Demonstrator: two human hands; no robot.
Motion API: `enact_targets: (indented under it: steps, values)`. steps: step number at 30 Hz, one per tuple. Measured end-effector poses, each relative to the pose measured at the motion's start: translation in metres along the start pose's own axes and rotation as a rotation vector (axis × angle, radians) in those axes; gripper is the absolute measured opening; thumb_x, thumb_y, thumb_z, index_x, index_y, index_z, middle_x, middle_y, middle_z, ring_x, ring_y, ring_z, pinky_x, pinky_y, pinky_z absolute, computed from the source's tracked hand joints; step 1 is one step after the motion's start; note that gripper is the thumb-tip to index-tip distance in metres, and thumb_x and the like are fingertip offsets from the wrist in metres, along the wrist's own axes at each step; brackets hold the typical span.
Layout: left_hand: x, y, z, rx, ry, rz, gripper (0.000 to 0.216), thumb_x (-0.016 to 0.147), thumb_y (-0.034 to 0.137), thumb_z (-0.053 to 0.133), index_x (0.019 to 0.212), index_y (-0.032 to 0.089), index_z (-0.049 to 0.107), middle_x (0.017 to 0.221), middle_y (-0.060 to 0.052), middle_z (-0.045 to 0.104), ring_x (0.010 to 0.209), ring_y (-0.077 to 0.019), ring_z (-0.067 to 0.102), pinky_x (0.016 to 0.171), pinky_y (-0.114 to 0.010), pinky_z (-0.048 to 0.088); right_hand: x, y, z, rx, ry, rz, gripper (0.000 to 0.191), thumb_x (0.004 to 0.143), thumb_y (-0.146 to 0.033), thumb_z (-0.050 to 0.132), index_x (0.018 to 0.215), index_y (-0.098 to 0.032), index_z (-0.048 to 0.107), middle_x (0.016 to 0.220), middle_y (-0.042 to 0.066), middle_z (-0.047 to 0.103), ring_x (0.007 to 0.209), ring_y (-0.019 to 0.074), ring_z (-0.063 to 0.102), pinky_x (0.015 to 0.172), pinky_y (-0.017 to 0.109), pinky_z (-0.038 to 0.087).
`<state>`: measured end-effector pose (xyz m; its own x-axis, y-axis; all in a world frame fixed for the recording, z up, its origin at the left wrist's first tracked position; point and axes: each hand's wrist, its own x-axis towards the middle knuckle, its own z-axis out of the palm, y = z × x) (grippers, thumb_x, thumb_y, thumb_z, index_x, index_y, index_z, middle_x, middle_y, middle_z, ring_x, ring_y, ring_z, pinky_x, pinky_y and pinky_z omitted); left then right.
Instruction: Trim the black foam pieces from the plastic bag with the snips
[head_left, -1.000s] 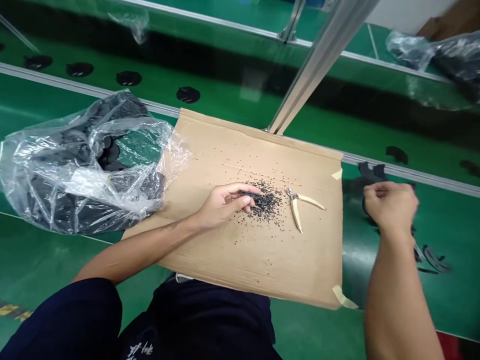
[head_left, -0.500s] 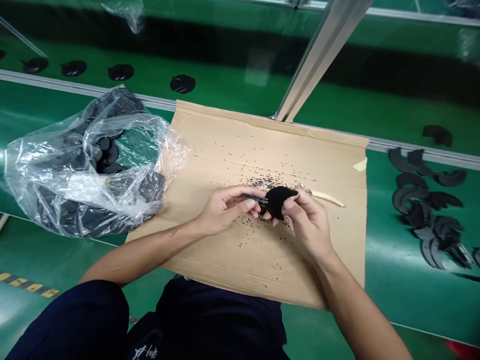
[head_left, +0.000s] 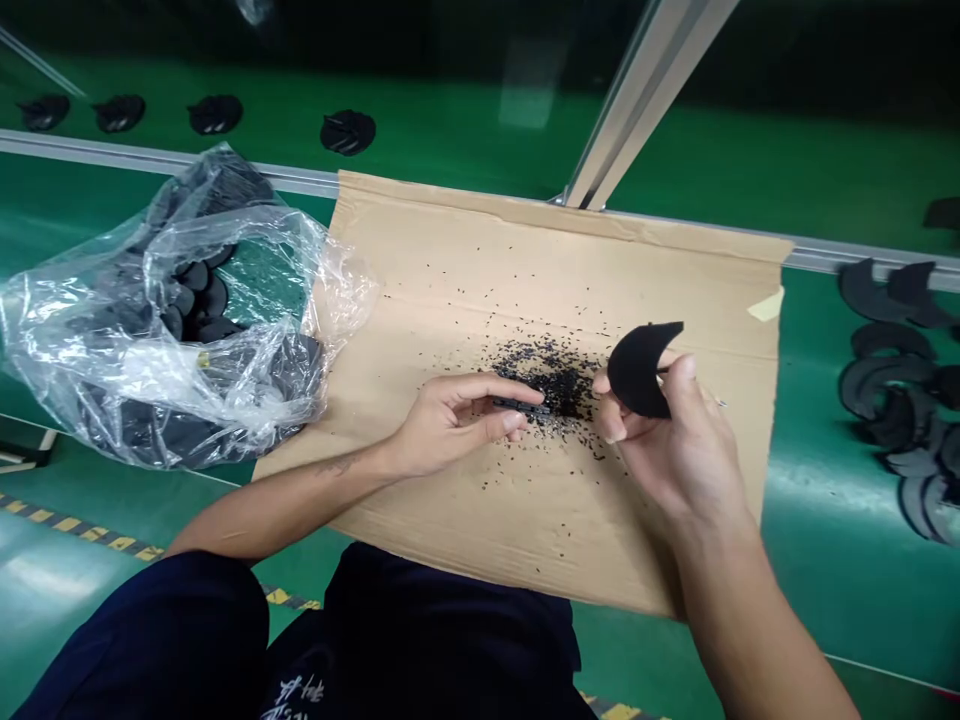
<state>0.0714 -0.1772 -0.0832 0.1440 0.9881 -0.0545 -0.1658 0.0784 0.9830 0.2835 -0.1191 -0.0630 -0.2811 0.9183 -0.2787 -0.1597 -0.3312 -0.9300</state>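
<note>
My right hand (head_left: 675,430) holds a thin black crescent-shaped piece (head_left: 637,372) up above the cardboard, its horns pointing right. Pinched between the thumb and fingers of my left hand (head_left: 457,422) is a slim dark strip-like piece (head_left: 523,406); its exact kind is not clear. The two held pieces are apart. Between and below my hands, a heap of tiny black bits (head_left: 559,385) spreads over the cardboard sheet (head_left: 450,530).
On the left, a clear plastic bag (head_left: 262,400) contains several black pieces (head_left: 206,297). More black curved pieces (head_left: 889,385) lie on the green table to the right. Several black stacks (head_left: 348,132) line the back, behind a metal rail. A metal post (head_left: 630,110) rises beyond the cardboard.
My right hand has moved right with the crescent piece, away from my left hand's strip, uncovering more black bits. The light-handled tool is now mostly hidden behind my right hand. The view has shifted.
</note>
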Motion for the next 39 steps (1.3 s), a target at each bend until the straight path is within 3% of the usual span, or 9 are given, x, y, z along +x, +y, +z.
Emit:
enact_targets:
  steps: [3, 6, 11, 15, 19, 23, 27, 33, 39]
  values:
    - [0.0, 0.0, 0.0, -0.005, -0.003, 0.026, 0.017, 0.088, 0.021, 0.073, 0.104, 0.017, 0.078, 0.088, -0.004, 0.075, 0.07, -0.0096, 0.071, 0.068, -0.021, 0.062, 0.0, 0.002, -0.001, 0.004, 0.027, -0.016, 0.037, 0.091, -0.064, 0.058, 0.09, -0.027, 0.058, 0.077, -0.001, 0.063, 0.046, 0.0089, 0.044, 0.044, 0.028, 0.034]
    - [0.0, 0.0, -0.001, 0.016, -0.024, 0.077, 0.018, 0.087, 0.017, 0.073, 0.104, 0.018, 0.077, 0.089, -0.003, 0.075, 0.07, -0.0088, 0.07, 0.066, -0.02, 0.06, 0.001, 0.004, -0.004, 0.024, 0.055, -0.041, 0.038, 0.091, -0.06, 0.063, 0.075, -0.026, 0.057, 0.054, -0.005, 0.046, 0.041, 0.0075, 0.032, 0.04, 0.028, 0.024]
    - [0.002, 0.002, -0.003, 0.109, -0.029, 0.167, 0.015, 0.085, 0.017, 0.074, 0.1, 0.019, 0.076, 0.092, -0.004, 0.074, 0.083, -0.0121, 0.069, 0.074, -0.023, 0.058, 0.0, 0.005, -0.006, 0.018, -0.005, -0.072, 0.033, 0.075, -0.052, 0.083, 0.074, -0.026, 0.062, 0.053, -0.008, 0.043, 0.038, 0.0046, 0.026, 0.037, 0.026, 0.018]
    - [0.003, 0.002, -0.003, 0.094, -0.048, 0.147, 0.009, 0.089, 0.016, 0.067, 0.097, 0.017, 0.07, 0.098, -0.006, 0.071, 0.094, -0.0142, 0.068, 0.081, -0.025, 0.057, -0.009, 0.008, 0.005, -0.051, -0.231, 0.001, 0.026, 0.079, -0.045, 0.082, 0.082, -0.025, 0.066, 0.062, -0.006, 0.059, 0.037, 0.0055, 0.045, 0.034, 0.023, 0.029]
    - [0.005, 0.001, -0.003, -0.071, -0.073, 0.025, 0.003, 0.089, 0.015, 0.059, 0.092, 0.017, 0.059, 0.092, -0.003, 0.067, 0.083, -0.0118, 0.066, 0.073, -0.022, 0.055, -0.016, 0.009, 0.014, -0.176, -0.372, 0.066, 0.025, 0.077, -0.037, 0.084, 0.093, -0.022, 0.071, 0.085, 0.0, 0.068, 0.05, 0.0068, 0.056, 0.044, 0.023, 0.043]
    - [0.007, 0.003, -0.005, -0.192, -0.095, -0.076, 0.006, 0.092, 0.021, 0.055, 0.097, 0.018, 0.054, 0.086, 0.0, 0.06, 0.068, -0.0089, 0.057, 0.062, -0.021, 0.05, -0.014, 0.008, 0.013, -0.24, -0.283, -0.01, 0.035, 0.074, -0.033, 0.086, 0.105, -0.024, 0.072, 0.084, -0.001, 0.067, 0.069, 0.0108, 0.06, 0.059, 0.023, 0.05]
    - [0.008, 0.008, -0.007, -0.16, -0.113, -0.105, 0.016, 0.097, 0.029, 0.054, 0.109, 0.018, 0.054, 0.084, 0.003, 0.05, 0.062, -0.0061, 0.051, 0.061, -0.021, 0.049, -0.012, 0.008, 0.01, -0.249, -0.218, -0.023, 0.033, 0.07, -0.043, 0.088, 0.089, -0.023, 0.071, 0.083, 0.001, 0.068, 0.067, 0.0122, 0.058, 0.057, 0.025, 0.048]
    - [0.006, 0.006, -0.011, 0.013, -0.101, -0.067, 0.033, 0.093, 0.015, 0.047, 0.124, 0.024, 0.039, 0.085, 0.004, 0.05, 0.065, -0.0079, 0.049, 0.061, -0.021, 0.047, -0.012, 0.009, 0.01, -0.357, -0.213, -0.094, 0.024, 0.083, -0.046, 0.077, 0.091, -0.024, 0.07, 0.085, 0.002, 0.065, 0.072, 0.0135, 0.058, 0.059, 0.026, 0.048]
    - [0.005, 0.013, -0.018, 0.423, -0.187, 0.012, 0.02, 0.1, 0.02, 0.043, 0.114, 0.02, 0.057, 0.105, -0.007, 0.061, 0.102, -0.0186, 0.057, 0.094, -0.038, 0.05, -0.014, 0.012, 0.013, -0.502, -0.229, -0.406, 0.005, 0.087, -0.027, 0.074, 0.092, -0.026, 0.074, 0.107, 0.006, 0.07, 0.102, 0.0206, 0.066, 0.09, 0.037, 0.055]
